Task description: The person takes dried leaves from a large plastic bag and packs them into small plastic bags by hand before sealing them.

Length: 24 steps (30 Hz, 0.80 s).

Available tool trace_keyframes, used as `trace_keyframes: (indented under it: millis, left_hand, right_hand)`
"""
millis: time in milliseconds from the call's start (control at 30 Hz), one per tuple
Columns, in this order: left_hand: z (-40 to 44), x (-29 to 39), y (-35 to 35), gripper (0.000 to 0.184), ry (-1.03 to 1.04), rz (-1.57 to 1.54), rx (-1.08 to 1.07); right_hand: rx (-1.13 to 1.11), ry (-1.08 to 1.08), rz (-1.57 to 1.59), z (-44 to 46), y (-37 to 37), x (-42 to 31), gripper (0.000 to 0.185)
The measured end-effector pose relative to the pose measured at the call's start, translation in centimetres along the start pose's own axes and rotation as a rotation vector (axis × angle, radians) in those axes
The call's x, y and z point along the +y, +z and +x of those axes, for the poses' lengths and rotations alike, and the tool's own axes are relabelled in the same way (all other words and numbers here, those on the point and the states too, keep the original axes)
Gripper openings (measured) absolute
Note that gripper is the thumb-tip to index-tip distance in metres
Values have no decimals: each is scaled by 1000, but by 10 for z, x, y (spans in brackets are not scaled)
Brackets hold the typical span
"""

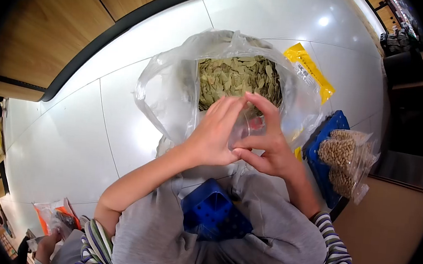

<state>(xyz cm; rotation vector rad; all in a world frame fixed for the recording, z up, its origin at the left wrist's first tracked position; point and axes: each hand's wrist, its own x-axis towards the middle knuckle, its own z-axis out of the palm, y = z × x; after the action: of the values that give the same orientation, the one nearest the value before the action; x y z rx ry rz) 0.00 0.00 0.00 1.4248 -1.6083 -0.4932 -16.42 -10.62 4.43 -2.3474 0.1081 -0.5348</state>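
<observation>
A large translucent plastic bag (162, 90) stands on the floor before me, its mouth wide, with dried leaves (236, 76) like bay leaves inside. Over its near side, my left hand (216, 132) and my right hand (268, 147) meet at fingertips and thumbs, forming a ring. Between them shows a small clear plastic bag (244, 127) with a red mark; both hands seem closed on its edges. My left fingers lie together and curved, hiding part of the small bag. The right thumb and index finger are bent around its other side.
A blue plastic basket (210, 207) sits between my knees. To the right, bags of beige beans or nuts (340, 153) rest on a blue crate (326, 137) beside a cardboard box (384, 222). A yellow packet (310, 70) lies behind. Another person's hand (48, 246) is near an orange-edged packet (55, 216).
</observation>
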Motion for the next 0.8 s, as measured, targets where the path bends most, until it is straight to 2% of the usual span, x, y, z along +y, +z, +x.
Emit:
trace_keyframes:
  millis: [167,267,367,467,567,667,800]
  left_hand:
    - [0,4,3,97,-16,-3,77]
    - [-2,1,7,99,-45,-107,87]
    - [0,10,-2,103,-108,-206,32]
    - [0,12,-4,110,-81,-203,-31]
    - [-2,12,-1,118,47,-129,-91]
    - [-4,14,3,121,163,-154,-108]
    - [-2,16,1,121,80,-132,-140]
  right_hand:
    - [17,-7,47,4,1,-3,13]
    - [31,-2,46,3,1,-4,12]
    - [132,100,241,0,-8,3,11]
    - [320,265,230,3,-10,2,16]
    - [62,268,115,5,-19,6,22]
    - [-7,271,-37,4,-15,1,22]
    - [26,200,-37,1,-14,6,19]
